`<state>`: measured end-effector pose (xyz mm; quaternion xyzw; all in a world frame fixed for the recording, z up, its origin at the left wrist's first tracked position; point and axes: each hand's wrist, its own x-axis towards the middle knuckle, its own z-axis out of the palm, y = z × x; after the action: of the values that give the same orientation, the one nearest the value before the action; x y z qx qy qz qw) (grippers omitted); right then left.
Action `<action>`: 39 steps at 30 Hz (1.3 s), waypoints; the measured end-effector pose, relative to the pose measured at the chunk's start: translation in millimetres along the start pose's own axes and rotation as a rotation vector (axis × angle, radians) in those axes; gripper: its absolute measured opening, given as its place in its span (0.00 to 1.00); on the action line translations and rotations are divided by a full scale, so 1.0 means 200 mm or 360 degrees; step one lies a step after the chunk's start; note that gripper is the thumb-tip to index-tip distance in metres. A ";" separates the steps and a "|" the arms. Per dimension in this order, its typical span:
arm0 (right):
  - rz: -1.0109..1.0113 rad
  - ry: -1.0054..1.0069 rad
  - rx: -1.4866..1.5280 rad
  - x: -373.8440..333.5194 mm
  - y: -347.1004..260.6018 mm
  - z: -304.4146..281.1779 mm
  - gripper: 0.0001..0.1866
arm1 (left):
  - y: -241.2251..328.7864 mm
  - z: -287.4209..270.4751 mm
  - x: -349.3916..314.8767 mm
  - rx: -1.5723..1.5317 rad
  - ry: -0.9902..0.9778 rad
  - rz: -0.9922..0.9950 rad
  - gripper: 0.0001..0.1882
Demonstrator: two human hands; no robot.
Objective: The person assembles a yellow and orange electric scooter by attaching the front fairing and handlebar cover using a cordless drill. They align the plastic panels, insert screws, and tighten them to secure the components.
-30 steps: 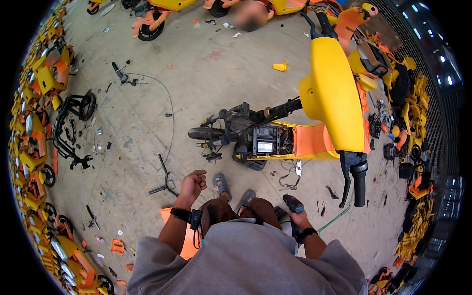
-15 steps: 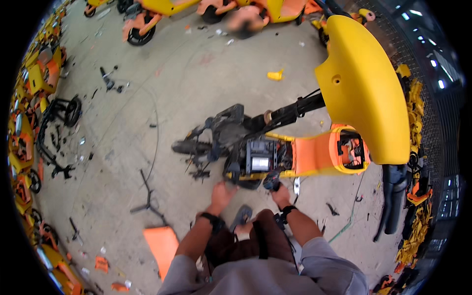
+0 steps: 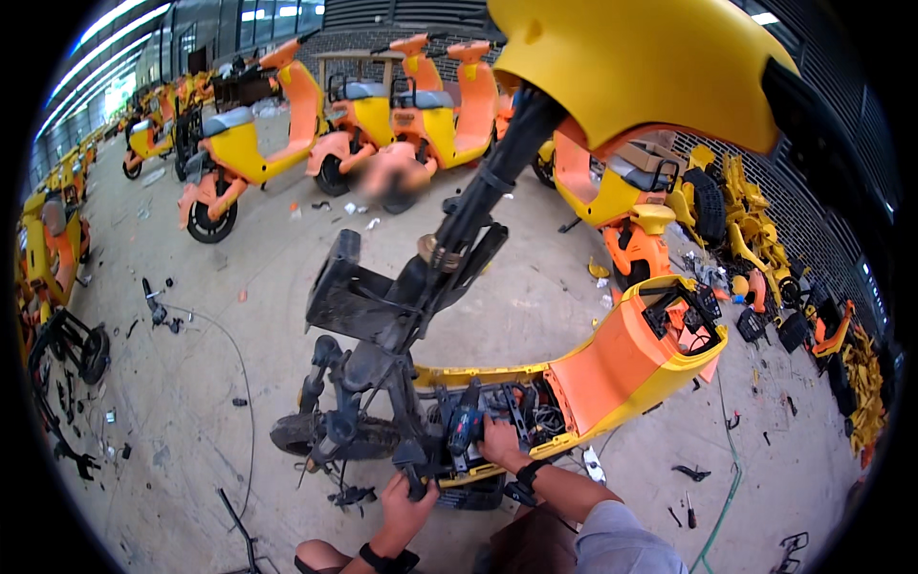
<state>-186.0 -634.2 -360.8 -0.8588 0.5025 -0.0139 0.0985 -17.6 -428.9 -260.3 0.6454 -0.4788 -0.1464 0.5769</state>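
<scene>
A partly stripped scooter stands before me, with its yellow handlebar cover (image 3: 631, 67) tall at the upper right and its black steering column (image 3: 478, 196) slanting down from it. My right hand (image 3: 501, 443) is closed round a cordless drill (image 3: 466, 428), held over the open floor bay near the black front frame. The drill's tip and what it meets are hard to make out. My left hand (image 3: 407, 507) grips the lower end of a black frame piece (image 3: 411, 459) at the near side, by the front wheel (image 3: 296, 433). Orange-and-yellow body panels (image 3: 602, 359) cover the scooter's rear.
Several orange-and-yellow scooters (image 3: 258, 143) stand along the back. Yellow panels (image 3: 746, 210) are heaped at the right by the wall. A screwdriver (image 3: 690, 510) and a green hose (image 3: 724, 517) lie on the floor at right. A black scooter frame (image 3: 57, 383) lies at left.
My view has tilted up and come nearer the scooter's front. The drill has moved from the near side to over the floor bay. My left hand has taken hold of the black frame piece.
</scene>
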 end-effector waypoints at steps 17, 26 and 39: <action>-0.1574 0.1827 0.2009 0.04 -0.23 -2.12 0.30 | 0.08 -0.05 0.05 0.0078 -0.0142 -0.0216 0.11; -0.1993 0.2191 0.0946 0.07 -0.11 -2.70 0.32 | 0.47 -0.29 0.10 0.0226 -0.0405 -0.0432 0.12; -0.1891 0.1679 0.1547 -0.04 -0.07 -2.72 0.19 | 1.81 -0.36 1.14 0.0715 0.0513 0.1620 0.37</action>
<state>-245.7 -705.0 175.3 -0.7221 -0.1009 -0.6595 0.1828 -13.1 -520.2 163.9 0.4547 -0.6543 0.3549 0.4890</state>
